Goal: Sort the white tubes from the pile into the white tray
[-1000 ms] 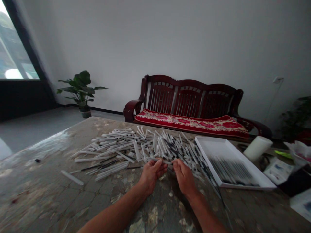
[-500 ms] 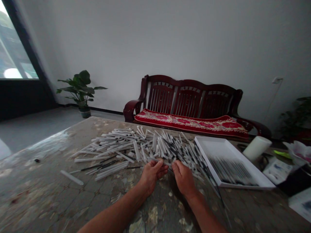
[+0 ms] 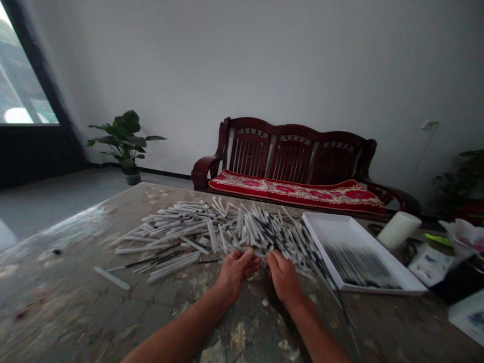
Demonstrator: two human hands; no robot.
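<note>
A: Hand states?
B: I log the left hand [image 3: 233, 272] pinching a slim, translucent-white plastic tube [image 3: 238, 248]. The right hand [image 3: 283, 275] has thumb and finger drawn together by its right end (too small to tell the grip).
A: Axis?
B: Left to right, roughly along the mottled grey surface's [image 3: 124, 322] far edge. I read it starting at the left fingertips, pointing rightward; left hand nearer.

The left hand [image 3: 235, 272] covers part of a tube [image 3: 238, 248]; whether the right hand [image 3: 283, 275] grips its other end is hard to tell; rods [image 3: 363, 264] in the tray [image 3: 333, 222] blur together past counting; a black speck [image 3: 56, 251] is too small to name; the right edge cuts off a box [image 3: 468, 317] and a plant [image 3: 467, 176]; the bottom edge crops both forearms [image 3: 181, 327].
</note>
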